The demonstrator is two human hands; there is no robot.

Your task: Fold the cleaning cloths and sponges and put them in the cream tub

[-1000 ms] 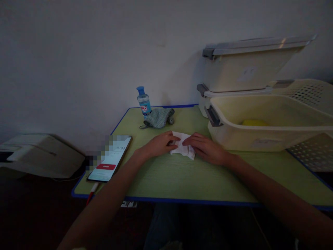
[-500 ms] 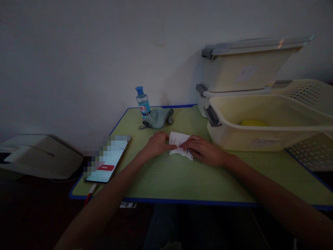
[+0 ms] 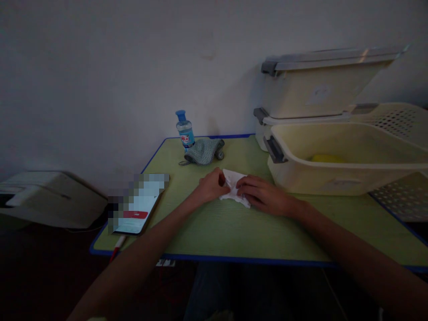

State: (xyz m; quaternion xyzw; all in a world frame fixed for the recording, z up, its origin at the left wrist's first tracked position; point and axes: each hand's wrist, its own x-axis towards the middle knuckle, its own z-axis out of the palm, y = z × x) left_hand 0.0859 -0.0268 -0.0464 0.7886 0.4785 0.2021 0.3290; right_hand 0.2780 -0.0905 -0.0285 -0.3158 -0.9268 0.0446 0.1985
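A small crumpled white tissue (image 3: 234,182) lies on the green table between my two hands. My left hand (image 3: 212,185) pinches its left edge, thumb in front and fingers bent behind. On the right side, my right hand (image 3: 259,192) has its fingers curled on the tissue, with the fingertips pressing into its folds. Part of the tissue is hidden under the right fingers. Behind my hands, a grey textured cloth (image 3: 204,150) sits bunched up against a clear bottle with a blue cap (image 3: 185,130).
A phone (image 3: 140,205) with a lit screen lies at the table's left, a cable (image 3: 119,243) by its lower end. To the right stands an open cream bin (image 3: 310,180) with something yellow (image 3: 327,158) inside. Lidded boxes (image 3: 301,91) are stacked behind it. The table (image 3: 214,236) has blue edging.
My left hand has moved right and closed on the tissue's left edge, which is now drawn inward. My right fingers have shifted slightly on the tissue, and the view has moved a little.
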